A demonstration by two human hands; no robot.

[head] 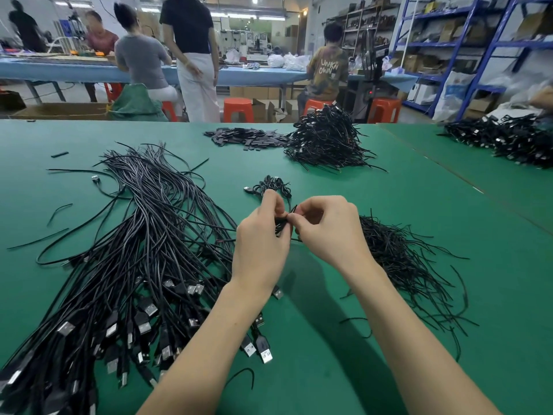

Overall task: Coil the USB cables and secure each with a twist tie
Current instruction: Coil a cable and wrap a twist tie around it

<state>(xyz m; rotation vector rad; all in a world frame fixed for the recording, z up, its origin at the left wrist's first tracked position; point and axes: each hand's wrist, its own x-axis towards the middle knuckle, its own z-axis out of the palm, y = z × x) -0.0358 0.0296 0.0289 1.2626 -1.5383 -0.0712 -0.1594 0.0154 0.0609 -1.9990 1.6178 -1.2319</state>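
1. Nearest us: two bare forearms reach in from the near edge over the green table (329, 369).
2. Near left: big fan of loose USB cables (143, 250), black, metal plugs toward us, thin ends running far-left.
3. Left hand (263, 241) is above table centre, fingers curled, grasping a small coiled cable (281, 224); most of the coil is hidden behind the fingers.
4. Right hand (326, 226) is touching the left, thumb and forefinger pinching a black twist tie (292, 210) right at the coil; one tie end sticks up between the hands.
5. We can't tell how many turns the tie has.
6. Just right of the right wrist: loose heap of twist ties (401, 259), strands spilling toward near right.
7. Just beyond the hands: a few tied coils (270, 185) lying together on the table.
8. Far centre: tall pile of finished coils (326, 139), with a flat pile of small black pieces (245, 137) to its left.
9. Far right: another cable pile (508, 139).
10. Background: people at a blue bench (89, 71), orange stools (238, 109), blue shelving (466, 40).
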